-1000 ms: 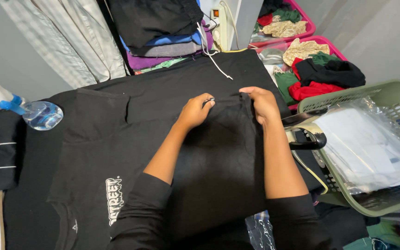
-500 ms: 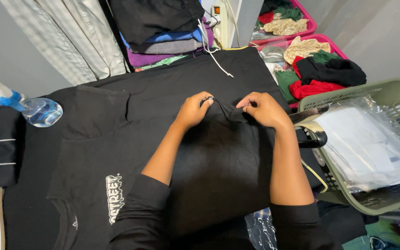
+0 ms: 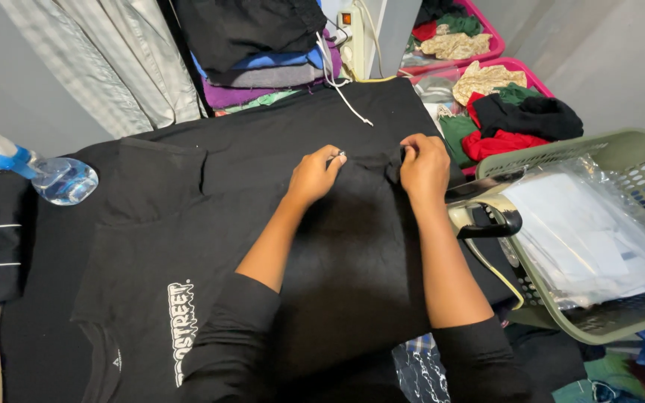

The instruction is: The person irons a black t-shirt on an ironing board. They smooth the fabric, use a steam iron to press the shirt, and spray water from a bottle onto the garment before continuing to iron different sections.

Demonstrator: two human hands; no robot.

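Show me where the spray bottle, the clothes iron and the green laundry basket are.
spray bottle (image 3: 65, 179), head view, clear body.
clothes iron (image 3: 489, 220), head view, dark handle.
green laundry basket (image 3: 599, 147), head view, far rim.

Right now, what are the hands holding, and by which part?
Both hands pinch the far edge of the black garment spread on the board: the left hand and the right hand each grip a fold of that edge.

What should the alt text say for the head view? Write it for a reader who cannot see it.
Both hands, left hand and right hand, pinch the far edge of a black garment spread on a table. A spray bottle lies at the left; an iron and a green basket of plastic bags are at the right.
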